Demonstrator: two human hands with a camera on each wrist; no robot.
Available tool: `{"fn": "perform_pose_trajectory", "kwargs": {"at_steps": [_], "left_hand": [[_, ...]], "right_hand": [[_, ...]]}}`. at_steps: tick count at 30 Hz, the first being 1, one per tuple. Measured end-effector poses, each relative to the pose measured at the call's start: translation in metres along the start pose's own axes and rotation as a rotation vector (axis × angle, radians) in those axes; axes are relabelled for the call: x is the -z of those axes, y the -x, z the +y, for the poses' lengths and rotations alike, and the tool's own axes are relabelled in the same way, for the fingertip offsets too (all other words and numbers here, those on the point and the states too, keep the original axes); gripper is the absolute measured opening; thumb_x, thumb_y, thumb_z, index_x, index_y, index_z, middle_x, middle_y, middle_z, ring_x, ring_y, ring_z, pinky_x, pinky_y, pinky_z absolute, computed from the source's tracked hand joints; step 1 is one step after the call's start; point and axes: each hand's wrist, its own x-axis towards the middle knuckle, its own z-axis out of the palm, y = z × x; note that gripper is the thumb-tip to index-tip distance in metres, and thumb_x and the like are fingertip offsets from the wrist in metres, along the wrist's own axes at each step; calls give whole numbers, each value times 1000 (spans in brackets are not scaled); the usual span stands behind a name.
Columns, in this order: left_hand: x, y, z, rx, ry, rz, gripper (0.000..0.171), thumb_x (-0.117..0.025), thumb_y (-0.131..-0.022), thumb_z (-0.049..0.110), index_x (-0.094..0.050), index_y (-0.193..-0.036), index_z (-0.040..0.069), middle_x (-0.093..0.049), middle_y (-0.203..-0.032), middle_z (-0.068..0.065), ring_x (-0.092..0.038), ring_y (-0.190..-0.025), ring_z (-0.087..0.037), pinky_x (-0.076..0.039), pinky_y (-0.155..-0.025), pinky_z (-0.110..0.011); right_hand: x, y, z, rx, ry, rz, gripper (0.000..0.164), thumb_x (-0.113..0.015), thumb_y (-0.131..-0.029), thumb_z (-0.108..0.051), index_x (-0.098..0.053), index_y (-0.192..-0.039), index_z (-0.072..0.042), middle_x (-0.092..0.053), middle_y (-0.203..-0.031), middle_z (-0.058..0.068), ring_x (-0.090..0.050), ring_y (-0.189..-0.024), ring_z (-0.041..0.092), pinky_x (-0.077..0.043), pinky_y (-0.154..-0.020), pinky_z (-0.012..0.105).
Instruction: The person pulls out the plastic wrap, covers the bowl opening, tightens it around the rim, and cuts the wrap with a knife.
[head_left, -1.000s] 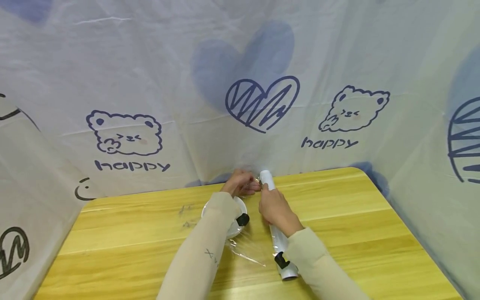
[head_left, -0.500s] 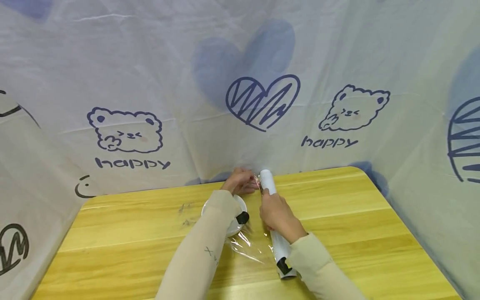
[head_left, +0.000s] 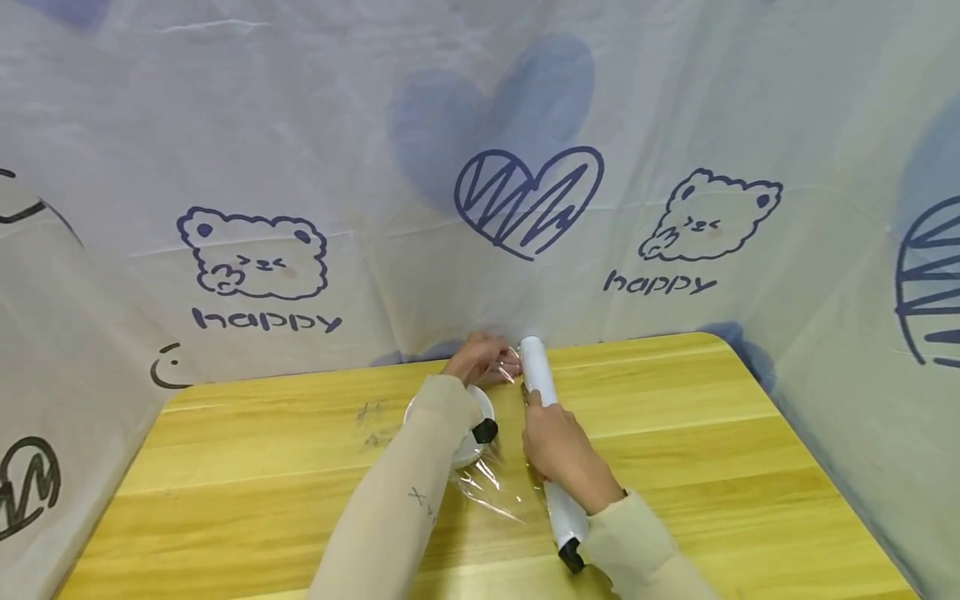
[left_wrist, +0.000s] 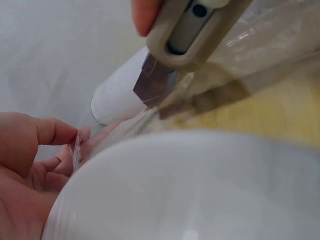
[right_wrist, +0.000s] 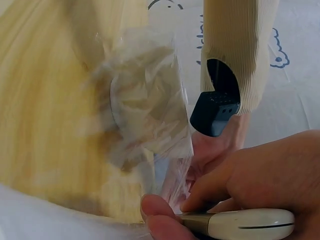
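My left hand [head_left: 483, 358] pinches the edge of a clear plastic film [right_wrist: 150, 95] near the table's far side. Beneath that forearm is a white bowl [left_wrist: 175, 185], with film stretched across it in the right wrist view. My right hand [head_left: 562, 446] grips a utility knife [left_wrist: 200, 37], whose blade [left_wrist: 154, 85] is out and touches or nearly touches the film. Alongside the right hand lies a white roll of plastic wrap [head_left: 538, 367], pointing away from me. The sleeve and hand hide part of the roll.
Everything stands on a yellow wood-grain table [head_left: 712, 433]. A printed white cloth [head_left: 390, 167] hangs right behind its far edge. Black wrist cameras [right_wrist: 215, 112] sit on the sleeves, close to the bowl and the roll.
My right hand has drawn the knife toward me along the left side of the roll. The left hand stays almost in place, still pinching the film.
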Motion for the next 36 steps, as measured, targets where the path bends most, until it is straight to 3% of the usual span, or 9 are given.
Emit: {"fn": "perform_pose_trajectory", "kwargs": {"at_steps": [11, 18, 25, 36], "left_hand": [[0, -5, -1, -13, 12, -22, 17, -47, -101, 0, -61, -94, -7, -74, -96, -24, -74, -84, -29, -62, -66, -31], [1, -4, -2, -12, -5, -38, 20, -47, -103, 2, -62, -98, -9, -74, -88, -19, -73, -74, -24, -62, -66, -32], [1, -2, -1, -18, -10, -49, 24, -46, -104, 4, -64, -105, -13, -74, -103, -26, -75, -79, -26, -62, -77, -37], [0, 0, -1, -17, -9, -50, 22, -46, -105, 5, -62, -108, -10, -73, -107, -27, -74, -79, -25, -60, -87, -41]], "right_hand": [[0, 17, 0, 13, -4, 21, 44, -58, -92, 1, -49, -133, 13, -61, -80, 31, -56, -52, 29, -44, -38, 31], [0, 26, -1, 4, -4, 3, 47, -59, -94, -1, -48, -138, 12, -61, -81, 30, -60, -55, 31, -49, -41, 35], [3, 36, -2, 42, 26, 11, 50, -59, -95, -1, -47, -141, 15, -64, -88, 36, -63, -61, 36, -53, -46, 39], [3, 55, 0, 107, 36, 59, 48, -64, -90, 2, -50, -135, 15, -62, -75, 30, -60, -52, 30, -49, -40, 34]]}}
